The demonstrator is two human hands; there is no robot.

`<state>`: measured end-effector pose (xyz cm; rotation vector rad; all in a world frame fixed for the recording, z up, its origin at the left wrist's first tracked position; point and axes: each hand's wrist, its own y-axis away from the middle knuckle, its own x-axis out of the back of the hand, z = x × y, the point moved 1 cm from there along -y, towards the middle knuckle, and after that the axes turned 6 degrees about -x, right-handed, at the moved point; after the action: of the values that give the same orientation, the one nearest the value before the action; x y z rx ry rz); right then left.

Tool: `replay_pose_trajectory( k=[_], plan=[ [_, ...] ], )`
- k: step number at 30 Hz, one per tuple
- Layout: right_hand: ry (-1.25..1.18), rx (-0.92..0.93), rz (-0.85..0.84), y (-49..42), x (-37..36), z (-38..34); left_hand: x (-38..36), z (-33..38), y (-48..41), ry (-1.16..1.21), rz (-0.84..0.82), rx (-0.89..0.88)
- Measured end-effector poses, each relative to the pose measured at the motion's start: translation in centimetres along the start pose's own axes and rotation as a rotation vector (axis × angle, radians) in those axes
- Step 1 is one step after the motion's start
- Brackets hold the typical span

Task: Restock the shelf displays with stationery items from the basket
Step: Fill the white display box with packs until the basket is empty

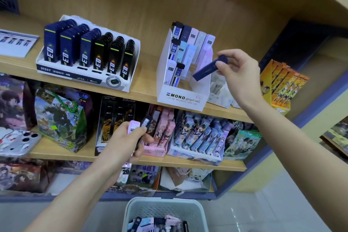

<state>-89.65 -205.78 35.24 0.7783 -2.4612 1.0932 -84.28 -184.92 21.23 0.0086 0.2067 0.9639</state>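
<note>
While the navy lead case (207, 69) tilts over the right side of the white MONO display box (180, 98), the right hand (240, 75) pinches its top end from 3 o'clock. Toward 7 o'clock, the left hand (126, 140) grips a pink case (133, 126) and a black case (146, 121), fingers curled. The basket (131, 211) sits at 6 o'clock, holding more cases.

Matt wooden shelf (146, 91), perforated plastic basket (163, 208), glossy card display (180, 98)
</note>
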Motion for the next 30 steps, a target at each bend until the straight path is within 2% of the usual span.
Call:
replay_pose_trajectory(
  k=[8,19,27,30],
  plan=[
    [0.245,0.093,-0.224,-1.9,-2.4,1.0,0.4,-0.3,-0.1,0.007,0.070,-0.038],
    [0.451,0.207,-0.292,-2.8,-2.2,1.1,0.4,-0.6,-0.3,-0.007,0.045,-0.046],
    [0.452,0.245,-0.194,-1.9,-3.3,2.0,0.3,-0.8,-0.4,0.012,0.036,-0.028],
    [0.363,0.270,-0.091,0.1,-3.4,1.6,0.3,-1.0,-0.6,-0.001,0.027,-0.006]
  ],
)
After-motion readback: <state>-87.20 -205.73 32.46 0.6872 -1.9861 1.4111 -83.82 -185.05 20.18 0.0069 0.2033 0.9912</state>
